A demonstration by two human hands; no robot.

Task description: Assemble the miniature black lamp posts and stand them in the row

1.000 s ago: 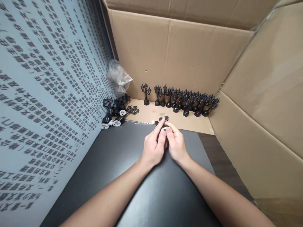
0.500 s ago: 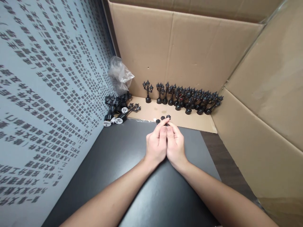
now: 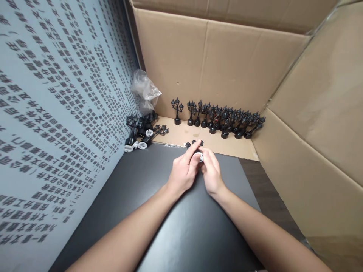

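Both my hands are together over the far edge of the black mat [image 3: 170, 211]; left hand [image 3: 183, 172] and right hand [image 3: 211, 173] pinch the same small white-and-black part [image 3: 200, 156] between their fingertips, fingers curled tight around it, most of the part hidden so I can't tell exactly what it is; it looks like a lamp base cap. The part sits right between the two hands, just short of the cardboard floor [image 3: 227, 145].

Progress, as I judge it: a long row of standing lamp posts [image 3: 224, 119] lines the back cardboard wall [image 3: 212, 64], upright, close-packed, so a good batch looks finished; on the left, a pile of lying lamp posts [image 3: 141, 132] with white bases showing rests against the printed panel [image 3: 56, 113], apparently still to do; three loose black caps [image 3: 194, 143] lie on the cardboard just beyond my fingertips, touching nothing I hold. A crumpled clear plastic bag [image 3: 144, 92] sits in the corner behind the pile.

So: many done, a handful left, one piece in hand now.
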